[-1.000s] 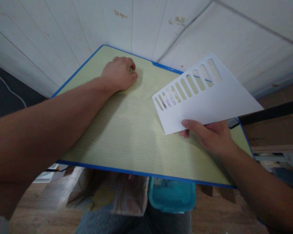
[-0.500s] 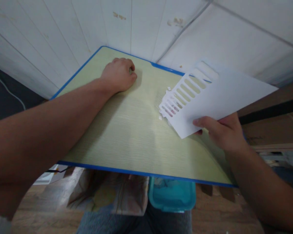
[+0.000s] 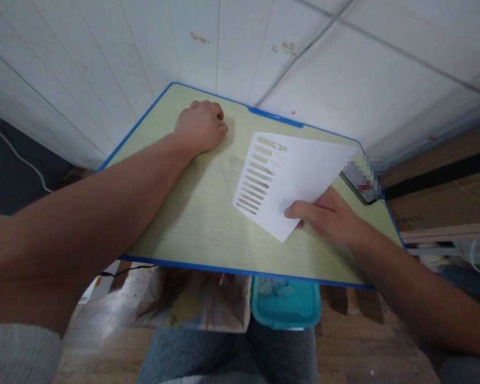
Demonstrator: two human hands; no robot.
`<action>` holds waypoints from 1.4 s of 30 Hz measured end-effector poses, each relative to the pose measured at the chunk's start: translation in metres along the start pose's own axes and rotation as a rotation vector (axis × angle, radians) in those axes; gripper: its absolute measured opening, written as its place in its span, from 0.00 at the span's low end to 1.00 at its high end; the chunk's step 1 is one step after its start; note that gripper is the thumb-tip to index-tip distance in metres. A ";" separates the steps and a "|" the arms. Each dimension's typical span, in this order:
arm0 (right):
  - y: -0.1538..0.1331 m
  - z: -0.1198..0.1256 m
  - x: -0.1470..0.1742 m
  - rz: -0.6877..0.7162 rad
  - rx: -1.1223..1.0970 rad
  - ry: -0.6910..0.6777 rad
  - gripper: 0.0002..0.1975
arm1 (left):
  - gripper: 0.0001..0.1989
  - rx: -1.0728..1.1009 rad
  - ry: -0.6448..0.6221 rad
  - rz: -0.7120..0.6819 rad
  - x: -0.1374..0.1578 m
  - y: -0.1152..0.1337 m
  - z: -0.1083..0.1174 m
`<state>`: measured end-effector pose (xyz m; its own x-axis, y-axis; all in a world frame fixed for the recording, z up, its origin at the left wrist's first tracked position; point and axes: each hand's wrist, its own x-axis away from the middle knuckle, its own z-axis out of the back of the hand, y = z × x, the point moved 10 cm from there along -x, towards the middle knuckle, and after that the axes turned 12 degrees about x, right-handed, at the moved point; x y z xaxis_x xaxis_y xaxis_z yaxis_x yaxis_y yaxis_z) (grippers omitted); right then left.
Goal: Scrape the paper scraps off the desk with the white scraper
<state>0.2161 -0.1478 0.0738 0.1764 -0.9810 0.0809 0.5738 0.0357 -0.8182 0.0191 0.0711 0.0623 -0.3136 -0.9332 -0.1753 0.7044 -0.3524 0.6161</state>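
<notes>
My right hand (image 3: 328, 213) grips the lower right edge of a white sheet of stiff paper or card (image 3: 304, 170), thumb on top, fingers beneath. A row of rounded slots runs down the sheet's left side, long at the top and shorter toward the bottom. The sheet is over the table (image 3: 200, 213); whether it touches the surface I cannot tell. Some small white paper scraps (image 3: 279, 147) show at the upper slots. My left hand (image 3: 202, 125) rests on the table further left, fingers curled and thumb near them, with no object visible in it.
A phone-like device (image 3: 362, 184), partly pixelated, lies at the table's right side. White panelled walls (image 3: 240, 53) border the back, with a grey cable (image 3: 300, 56). A turquoise bin (image 3: 286, 312) and a patterned bag (image 3: 192, 309) stand below the front edge. Cardboard boxes (image 3: 444, 197) sit right.
My right hand has brought the slotted sheet left and lower over the table, turning it. The phone-like device has come into view behind it. My left hand keeps its place and pose.
</notes>
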 end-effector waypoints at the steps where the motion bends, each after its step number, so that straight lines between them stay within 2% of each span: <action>1: -0.002 -0.009 0.001 -0.001 -0.015 -0.051 0.12 | 0.35 0.003 -0.003 0.000 0.000 0.000 0.000; 3: -0.007 -0.020 0.004 0.014 -0.048 -0.077 0.13 | 0.32 -0.005 -0.002 -0.001 -0.001 0.001 -0.001; 4: -0.008 -0.019 0.007 0.029 -0.063 -0.032 0.13 | 0.30 -0.023 0.000 -0.003 -0.001 0.001 -0.002; 7: -0.003 0.004 0.026 0.037 -0.110 0.293 0.15 | 0.24 -0.095 0.003 -0.006 -0.002 0.004 -0.004; 10: 0.020 0.021 0.065 -0.071 -0.142 0.646 0.15 | 0.22 -0.129 -0.002 -0.032 -0.004 0.007 -0.007; 12: 0.034 0.020 0.090 -0.148 -0.133 0.796 0.16 | 0.22 -0.136 -0.001 -0.052 -0.006 0.008 -0.007; 14: 0.040 0.012 0.107 -0.190 -0.100 0.863 0.18 | 0.22 -0.146 0.005 -0.052 -0.009 0.007 -0.006; 19: 0.039 -0.003 0.118 -0.205 -0.032 0.905 0.17 | 0.22 -0.157 0.013 -0.059 -0.015 0.004 -0.004; 26: 0.046 -0.001 0.123 -0.227 -0.019 0.968 0.15 | 0.25 -0.132 0.006 -0.054 -0.020 -0.004 -0.009; 30: 0.051 -0.007 0.120 -0.212 -0.011 0.936 0.19 | 0.25 -0.141 0.005 -0.049 -0.020 -0.006 -0.010; 36: 0.044 -0.012 0.115 -0.214 0.080 0.888 0.24 | 0.26 -0.143 0.010 -0.055 -0.018 -0.006 -0.010; 42: 0.040 -0.014 0.112 -0.246 0.095 0.866 0.23 | 0.25 -0.149 0.038 -0.073 -0.020 -0.007 -0.010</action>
<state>0.2474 -0.2592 0.0423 -0.6011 -0.7620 -0.2409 0.5864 -0.2156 -0.7808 0.0266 0.0920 0.0539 -0.3449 -0.9059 -0.2458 0.7683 -0.4229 0.4805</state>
